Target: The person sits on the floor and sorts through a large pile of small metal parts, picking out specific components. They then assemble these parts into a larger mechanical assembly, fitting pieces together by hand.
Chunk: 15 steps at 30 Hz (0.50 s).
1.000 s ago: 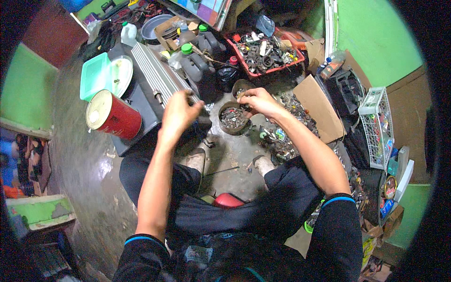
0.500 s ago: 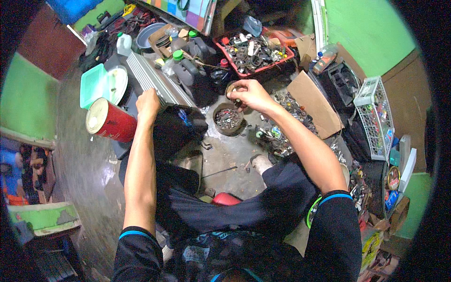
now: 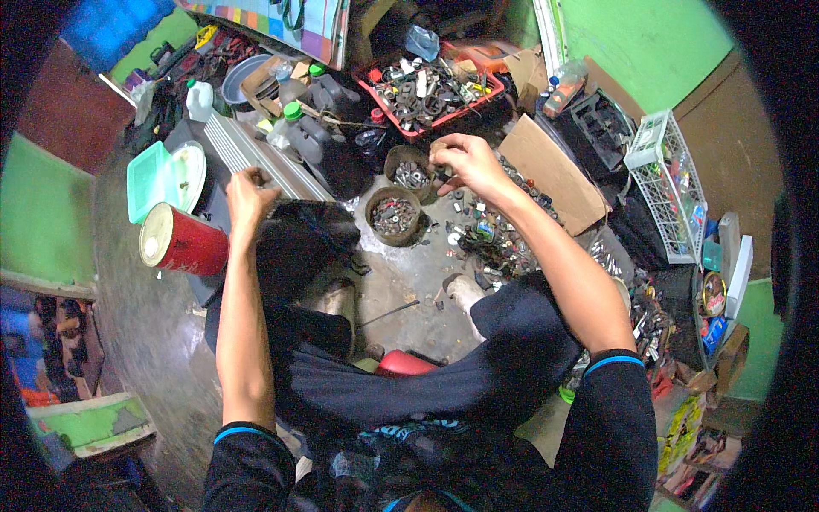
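My right hand (image 3: 471, 167) hovers just right of two round tins, its fingers bent together around a small dark item that I cannot make out. The far tin (image 3: 408, 157) holds grey metal nuts or rings. Touching it on the near side, another tin (image 3: 394, 242) is filled with small mixed hardware. My left hand (image 3: 247, 203) is raised beside a ribbed silver metal panel (image 3: 256, 149), fingers curled in; whatever they may hold is too small to tell. Below the right hand spreads a pile of small loose parts (image 3: 495, 239) on the floor.
Beyond the tins stands a red crate (image 3: 411, 132) of metal pieces, with dark jugs (image 3: 309, 136) to its left. A red can (image 3: 192, 243) is left of my left forearm. A cardboard sheet (image 3: 553, 175) and a white plastic basket (image 3: 670, 192) stand at right.
My right hand has moved right, away from the far tin, which now shows its contents. The left hand's fingers have turned upward a little. The whole view has shifted slightly.
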### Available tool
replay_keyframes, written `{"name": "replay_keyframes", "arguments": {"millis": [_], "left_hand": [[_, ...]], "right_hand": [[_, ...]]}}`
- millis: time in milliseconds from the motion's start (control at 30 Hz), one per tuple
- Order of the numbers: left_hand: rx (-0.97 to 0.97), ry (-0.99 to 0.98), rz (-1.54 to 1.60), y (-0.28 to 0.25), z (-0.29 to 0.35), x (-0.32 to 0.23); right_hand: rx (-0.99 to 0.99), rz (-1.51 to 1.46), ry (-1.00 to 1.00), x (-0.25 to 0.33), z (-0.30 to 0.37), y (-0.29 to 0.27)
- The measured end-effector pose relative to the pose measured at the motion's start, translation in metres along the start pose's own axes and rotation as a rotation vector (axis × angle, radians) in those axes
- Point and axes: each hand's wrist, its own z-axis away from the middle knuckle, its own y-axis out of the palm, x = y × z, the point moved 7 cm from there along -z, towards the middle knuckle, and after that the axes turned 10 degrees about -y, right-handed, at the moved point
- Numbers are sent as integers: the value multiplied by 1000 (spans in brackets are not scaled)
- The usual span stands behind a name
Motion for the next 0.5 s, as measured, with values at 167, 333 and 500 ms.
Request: {"name": "replay_keyframes", "arguments": {"millis": [167,333,500], "left_hand": [[526,-170,949,60,46,-68],[686,-62,1097,72,75,-125],[711,27,1056,80,73,-140]], "right_hand": [[93,-373,176,3,19,30],[150,-121,-57,35,29,50],[13,28,-297,38,27,34]]}}
